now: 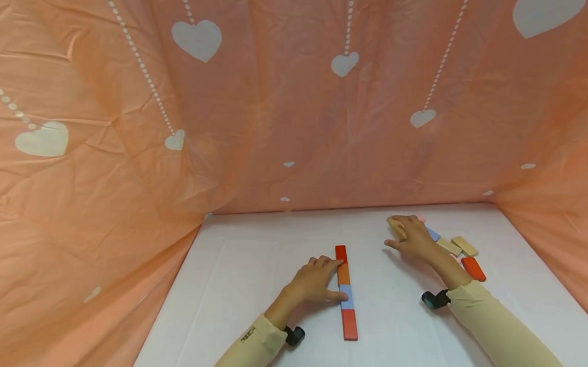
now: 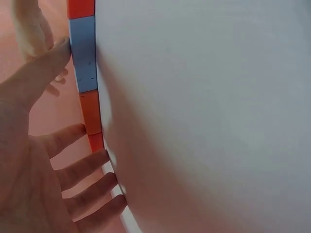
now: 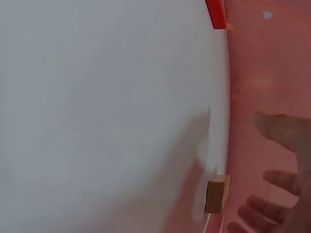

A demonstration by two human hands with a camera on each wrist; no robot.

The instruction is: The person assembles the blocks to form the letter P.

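Note:
A straight row of flat blocks lies on the table: a red block [image 1: 341,251] at the far end, an orange block [image 1: 344,274], a blue block [image 1: 346,301] and a nearer red block [image 1: 349,326]. Spread fingers of my left hand [image 1: 313,281] reach over the row's left side. Its thumb is at the blue block and its index finger lies near the orange and far red blocks. My right hand [image 1: 415,243], thumb held apart, reaches over a plain wooden block [image 1: 397,229]. In the right wrist view that wooden block [image 3: 216,195] shows beyond the loosely spread fingers.
Beside and behind my right hand lie loose blocks: a blue one [image 1: 432,234], plain wooden ones [image 1: 464,246], a red one [image 1: 473,268] and partly hidden pink ones. The white table [image 1: 257,234] meets an orange-pink curtain [image 1: 271,124] with white hearts at its back and sides.

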